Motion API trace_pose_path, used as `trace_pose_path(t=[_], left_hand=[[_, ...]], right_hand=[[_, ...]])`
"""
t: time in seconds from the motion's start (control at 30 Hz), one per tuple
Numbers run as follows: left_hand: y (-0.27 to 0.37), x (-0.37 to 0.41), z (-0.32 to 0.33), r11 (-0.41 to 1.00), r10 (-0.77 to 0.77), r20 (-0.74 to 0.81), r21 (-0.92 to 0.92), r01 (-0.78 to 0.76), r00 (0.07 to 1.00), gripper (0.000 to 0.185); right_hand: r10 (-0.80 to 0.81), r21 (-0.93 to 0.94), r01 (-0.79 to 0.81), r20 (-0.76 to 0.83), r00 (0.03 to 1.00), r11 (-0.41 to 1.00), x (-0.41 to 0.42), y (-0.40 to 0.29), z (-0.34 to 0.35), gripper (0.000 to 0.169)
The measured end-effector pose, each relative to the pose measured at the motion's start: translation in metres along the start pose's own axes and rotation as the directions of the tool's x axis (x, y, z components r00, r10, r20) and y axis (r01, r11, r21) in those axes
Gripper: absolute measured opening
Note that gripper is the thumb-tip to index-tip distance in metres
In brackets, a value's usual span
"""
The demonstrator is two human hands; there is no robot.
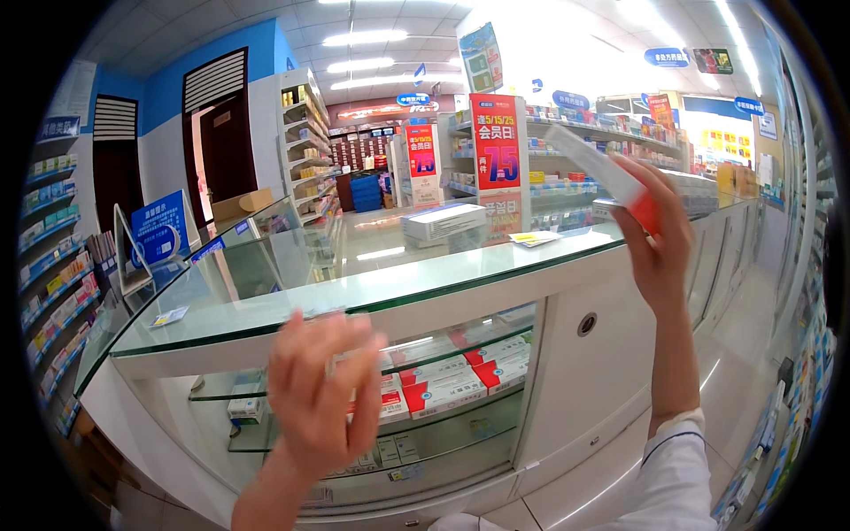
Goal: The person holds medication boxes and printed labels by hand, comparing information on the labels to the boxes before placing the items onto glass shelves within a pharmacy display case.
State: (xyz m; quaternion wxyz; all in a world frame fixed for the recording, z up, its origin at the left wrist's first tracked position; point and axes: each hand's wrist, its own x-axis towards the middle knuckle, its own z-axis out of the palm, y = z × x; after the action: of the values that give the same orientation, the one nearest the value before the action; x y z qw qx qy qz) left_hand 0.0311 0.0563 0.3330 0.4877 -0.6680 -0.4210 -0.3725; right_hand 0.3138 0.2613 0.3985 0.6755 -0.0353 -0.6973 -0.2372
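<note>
My right hand (664, 239) is raised above the right part of the glass counter (319, 282). It grips a white carton with a red end (591, 162), blurred and tilted up to the left. My left hand (319, 391), also blurred, is in front of the counter's open front, fingers loosely curled and thumb apart; nothing shows in it. Behind it, red and white medicine boxes (445, 385) lie in rows on a glass shelf, partly hidden by the hand. A stack of white boxes (443, 222) rests on the countertop, with small cards (534, 237) to its right.
More white boxes (684, 189) stand on the counter beyond my right hand. A blue sign (159, 229) stands at the left end, and a paper tag (169, 316) lies near the glass edge. Stocked shelves (56, 285) line the left; others run along the right.
</note>
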Motion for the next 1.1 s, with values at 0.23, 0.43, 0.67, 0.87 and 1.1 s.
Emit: trace_pose_path(t=[0.23, 0.43, 0.67, 0.87, 1.1], left_hand=[[-0.025, 0.144, 0.073, 0.975, -0.199, 0.558, 0.028, 0.221, 0.806, 0.045], [-0.087, 0.157, 0.149, 0.832, -0.321, 0.897, 0.114, 0.543, 0.304, 0.083], [-0.092, 0.147, 0.146, 0.974, -0.020, 0.360, -0.204, 0.100, 0.933, 0.079], [-0.085, 0.149, 0.143, 0.973, -0.034, 0.345, -0.202, 0.110, 0.938, 0.069], [-0.082, 0.148, 0.148, 0.977, 0.001, 0.228, -0.208, 0.048, 0.974, 0.062]], right_hand=[[0.286, -0.003, -0.295, 0.267, 0.921, 0.955, 0.028, 0.111, -0.044, 0.039], [0.304, 0.059, -0.342, 0.332, 0.893, 0.938, 0.000, 0.152, -0.057, 0.034], [0.321, 0.214, -0.370, 0.232, 0.918, 0.904, -0.027, 0.157, -0.062, 0.042], [0.280, 0.237, -0.313, 0.162, 0.946, 0.920, -0.036, 0.165, -0.052, 0.048], [0.548, 0.592, -0.527, 0.167, 0.820, 0.609, -0.041, 0.181, -0.061, 0.058]])
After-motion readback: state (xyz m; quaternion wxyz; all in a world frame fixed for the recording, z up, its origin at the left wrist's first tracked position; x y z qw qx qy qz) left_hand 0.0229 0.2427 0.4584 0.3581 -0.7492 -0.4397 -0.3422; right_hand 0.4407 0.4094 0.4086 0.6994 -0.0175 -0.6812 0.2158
